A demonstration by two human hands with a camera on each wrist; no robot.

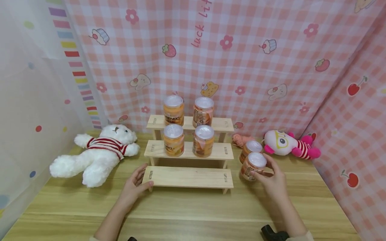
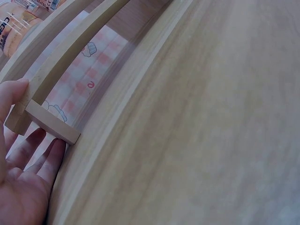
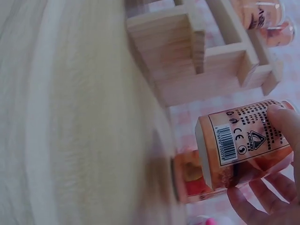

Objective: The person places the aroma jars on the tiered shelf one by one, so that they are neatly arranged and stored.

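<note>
My left hand [image 1: 136, 183] holds the left end of the lowest step of a wooden tiered stand [image 1: 190, 177]. In the left wrist view the thumb lies on the board end, while the fingers reach behind its leg [image 2: 52, 123]. With my right hand [image 1: 275, 182] I grip an orange can [image 1: 252, 167] with a clear lid, between thumb and fingers. It is lifted and its barcode label [image 3: 243, 140] faces the right wrist camera. Another such can [image 1: 247, 150] stands behind it on the table. Two cans [image 1: 174, 112] are on the top step, and two [image 1: 174, 142] on the middle one.
A white teddy bear [image 1: 105, 147] in a striped sweater lies left of the stand. At the right is a pink plush toy [image 1: 281, 143], with a pinkish bundle [image 1: 241, 140] beside it. Checked cloth [image 1: 241, 67] hangs behind the wooden table [image 1: 187, 214].
</note>
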